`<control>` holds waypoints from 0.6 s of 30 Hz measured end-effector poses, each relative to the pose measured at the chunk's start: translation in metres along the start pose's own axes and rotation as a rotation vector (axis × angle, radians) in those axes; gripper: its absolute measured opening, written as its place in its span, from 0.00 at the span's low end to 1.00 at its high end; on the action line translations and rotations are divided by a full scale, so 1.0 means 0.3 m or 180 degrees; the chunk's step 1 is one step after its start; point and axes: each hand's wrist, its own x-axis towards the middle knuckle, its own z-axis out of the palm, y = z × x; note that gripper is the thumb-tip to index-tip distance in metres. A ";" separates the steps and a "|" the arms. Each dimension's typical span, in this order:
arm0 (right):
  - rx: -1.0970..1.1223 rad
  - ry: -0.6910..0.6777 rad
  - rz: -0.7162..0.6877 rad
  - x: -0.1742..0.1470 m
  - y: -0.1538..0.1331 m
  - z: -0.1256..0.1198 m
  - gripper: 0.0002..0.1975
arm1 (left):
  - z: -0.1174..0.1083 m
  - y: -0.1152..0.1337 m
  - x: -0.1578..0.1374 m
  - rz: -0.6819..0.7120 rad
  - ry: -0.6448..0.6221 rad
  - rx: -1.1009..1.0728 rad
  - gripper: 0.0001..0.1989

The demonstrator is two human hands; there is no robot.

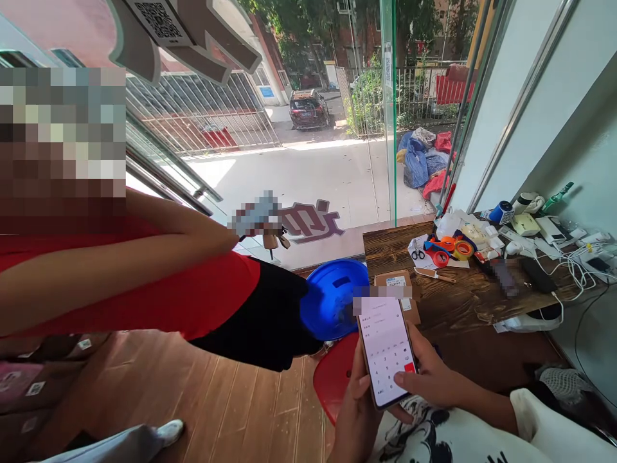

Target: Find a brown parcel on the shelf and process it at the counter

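Observation:
A smartphone [380, 334] with a lit number keypad on its screen is held upright at a slight tilt in both my hands. My left hand [357, 392] wraps around its left edge and lower back. My right hand [429, 373] grips its right side, and the thumb rests over the lower keys. The top strip of the screen is blurred out. Behind the phone lies a small cardboard box [393, 280] on the edge of the wooden table [463, 302]. Below me a white shirt with a black print [429, 437] shows.
At left stands a person in a red top [212, 299] and black shorts. A blue basin [332, 289] sits near a red stool [332, 379]. Tape rolls [440, 258], scissors [418, 254], a knife [434, 274] and cables [571, 257] crowd the table. Another person's shoe [171, 432] is at lower left.

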 end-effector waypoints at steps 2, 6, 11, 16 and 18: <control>0.0024 -0.0016 0.0019 -0.001 -0.004 0.001 0.32 | 0.001 -0.001 -0.001 0.0079 -0.0032 -0.0039 0.57; 0.0029 -0.0008 0.0061 -0.005 -0.004 0.001 0.32 | -0.004 -0.003 -0.002 0.0053 0.0060 0.0005 0.55; 0.0003 -0.0004 0.0120 -0.009 0.005 -0.003 0.33 | 0.004 -0.003 0.000 0.0122 -0.0395 -0.0152 0.51; 0.0039 -0.0009 0.0098 -0.009 0.003 -0.001 0.33 | 0.007 0.000 -0.003 0.0056 -0.0224 0.0021 0.53; 0.0005 0.0014 0.0076 -0.009 0.005 -0.002 0.33 | 0.003 -0.004 -0.003 0.0052 -0.0168 0.0063 0.53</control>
